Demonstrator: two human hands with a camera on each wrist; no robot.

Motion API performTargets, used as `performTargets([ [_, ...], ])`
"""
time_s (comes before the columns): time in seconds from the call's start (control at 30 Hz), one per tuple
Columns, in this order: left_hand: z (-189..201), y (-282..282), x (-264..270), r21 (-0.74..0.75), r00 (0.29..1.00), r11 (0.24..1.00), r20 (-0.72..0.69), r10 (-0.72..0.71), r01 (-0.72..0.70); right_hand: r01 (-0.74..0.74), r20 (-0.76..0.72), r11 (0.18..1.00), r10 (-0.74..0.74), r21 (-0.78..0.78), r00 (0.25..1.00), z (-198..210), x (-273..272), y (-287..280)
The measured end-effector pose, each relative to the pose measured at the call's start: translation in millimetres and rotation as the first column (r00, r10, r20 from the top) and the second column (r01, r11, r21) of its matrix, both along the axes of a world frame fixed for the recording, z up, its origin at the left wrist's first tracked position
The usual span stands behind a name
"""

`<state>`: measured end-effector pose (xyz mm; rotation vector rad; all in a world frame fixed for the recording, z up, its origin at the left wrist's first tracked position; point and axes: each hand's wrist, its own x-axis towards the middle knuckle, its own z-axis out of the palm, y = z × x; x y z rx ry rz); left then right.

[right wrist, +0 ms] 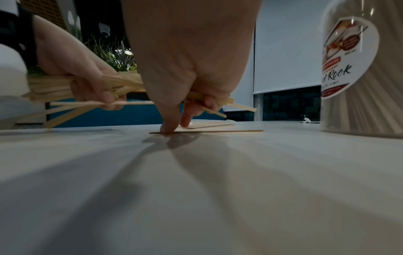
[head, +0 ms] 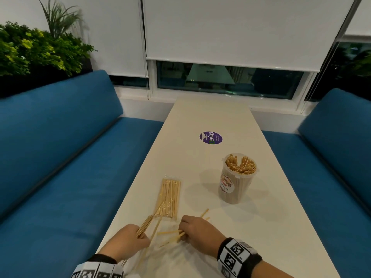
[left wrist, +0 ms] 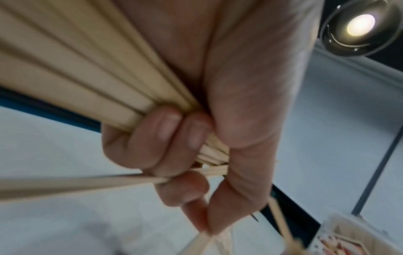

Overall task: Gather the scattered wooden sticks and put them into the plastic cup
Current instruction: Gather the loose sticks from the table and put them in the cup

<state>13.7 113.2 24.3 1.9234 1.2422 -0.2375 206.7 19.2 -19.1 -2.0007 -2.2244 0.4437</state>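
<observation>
My left hand (head: 136,238) grips a thick bundle of wooden sticks (left wrist: 82,72) near the table's front left edge, fingers (left wrist: 165,136) curled round it. My right hand (head: 186,232) is just to its right, low over the table. It holds a few sticks (right wrist: 220,101) under its curled fingers, while its thumb and forefinger tip touch a loose stick (right wrist: 209,131) lying flat. More loose sticks (head: 167,232) lie between the hands. The clear plastic cup (head: 235,183), packed with upright sticks, stands beyond my right hand.
A clear-wrapped packet of sticks (head: 168,197) lies on the white table (head: 251,237) ahead of my left hand. A round purple sticker (head: 210,137) sits farther back. Blue benches (head: 60,167) flank the table on both sides.
</observation>
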Motion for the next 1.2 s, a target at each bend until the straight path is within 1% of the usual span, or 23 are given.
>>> performTargets([
  [0.07, 5.4, -0.1, -1.6, -0.063, 0.995, 0.998, 0.094, 0.016, -0.011, -0.021, 0.002, 0.999, 0.021, 0.03, 1.0, -2.6, -0.7, -4.0],
  [0.1, 7.4, 0.5, -1.6, -0.094, 0.99, 0.996, 0.141, 0.027, -0.014, -0.007, -0.003, 0.999, 0.007, 0.035, 1.0, -1.5, -1.9, -6.0],
  [0.17, 12.3, 0.0, -0.1, -0.135, 0.975, 0.991, 0.215, 0.05, -0.021, 0.096, -0.058, 0.994, -0.093, 0.043, 0.994, 4.9, -4.4, -10.2],
  [0.2, 14.9, -0.9, 1.5, -0.166, 0.964, 0.986, 0.255, 0.069, -0.027, 0.175, -0.127, 0.984, -0.169, 0.04, 0.977, 10.1, -5.0, -11.8],
  [0.23, 17.3, -2.1, 3.6, -0.213, 0.948, 0.976, 0.301, 0.099, -0.034, 0.251, -0.226, 0.968, -0.238, 0.029, 0.945, 16.6, -4.9, -13.2],
  [0.3, 22.4, -6.0, 9.1, -0.314, 0.907, 0.948, 0.384, 0.173, -0.048, 0.372, -0.449, 0.928, -0.332, 0.002, 0.83, 32.5, -3.2, -15.1],
  [0.37, 26.2, -10.9, 16.3, -0.385, 0.875, 0.922, 0.429, 0.225, -0.049, 0.459, -0.664, 0.888, -0.353, -0.017, 0.659, 49.8, -2.1, -17.4],
  [0.4, 27.8, -14.2, 20.9, -0.411, 0.865, 0.911, 0.441, 0.238, -0.041, 0.483, -0.745, 0.875, -0.349, -0.042, 0.569, 57.7, -1.7, -19.0],
  [0.43, 28.9, -17.5, 25.5, -0.433, 0.858, 0.901, 0.452, 0.245, -0.029, 0.488, -0.797, 0.87, -0.348, -0.078, 0.494, 64.6, -1.9, -20.8],
  [0.47, 30.1, -21.3, 30.5, -0.453, 0.853, 0.892, 0.46, 0.246, -0.013, 0.475, -0.817, 0.873, -0.354, -0.114, 0.455, 69.0, -2.9, -22.6],
  [0.5, 31.2, -25.3, 35.8, -0.468, 0.849, 0.884, 0.469, 0.245, 0.004, 0.456, -0.816, 0.88, -0.358, -0.132, 0.454, 71.7, -4.6, -24.6],
  [0.6, 33.3, -36.2, 50.2, -0.487, 0.838, 0.873, 0.486, 0.246, 0.027, 0.466, -0.777, 0.877, -0.374, -0.118, 0.507, 69.1, -9.5, -29.2],
  [0.67, 33.3, -41.3, 56.2, -0.506, 0.824, 0.863, 0.496, 0.276, 0.015, 0.517, -0.773, 0.85, -0.397, -0.106, 0.495, 69.0, -8.7, -31.9],
  [0.73, 31.9, -43.5, 58.1, -0.536, 0.8, 0.844, 0.506, 0.322, -0.001, 0.579, -0.789, 0.81, -0.412, -0.089, 0.455, 73.1, -4.1, -36.1],
  [0.8, 29.9, -44.4, 57.3, -0.561, 0.774, 0.827, 0.513, 0.371, -0.024, 0.623, -0.816, 0.773, -0.434, -0.119, 0.383, 78.7, 2.5, -40.4],
  [0.87, 27.3, -45.3, 56.0, -0.588, 0.738, 0.807, 0.52, 0.43, -0.056, 0.616, -0.844, 0.768, -0.439, -0.174, 0.309, 82.6, 7.4, -44.4],
  [0.93, 25.3, -47.1, 56.3, -0.628, 0.699, 0.773, 0.512, 0.499, -0.091, 0.588, -0.87, 0.783, -0.419, -0.202, 0.26, 84.0, 9.2, -46.6],
  [1.0, 24.5, -49.7, 57.9, -0.688, 0.661, 0.714, 0.476, 0.58, -0.131, 0.575, -0.878, 0.79, -0.412, -0.213, 0.242, 84.9, 8.5, -47.3],
  [1.07, 24.5, -51.6, 59.2, -0.74, 0.641, 0.656, 0.432, 0.635, -0.152, 0.571, -0.875, 0.791, -0.419, -0.22, 0.244, 85.0, 6.3, -46.1],
  [1.1, 24.6, -51.7, 59.7, -0.747, 0.645, 0.646, 0.418, 0.639, -0.156, 0.569, -0.874, 0.791, -0.421, -0.225, 0.24, 84.8, 5.0, -45.1],
  [1.2, 24.6, -50.8, 61.9, -0.738, 0.659, 0.657, 0.418, 0.625, -0.154, 0.549, -0.881, 0.798, -0.423, -0.249, 0.214, 84.6, 1.6, -41.7],
])
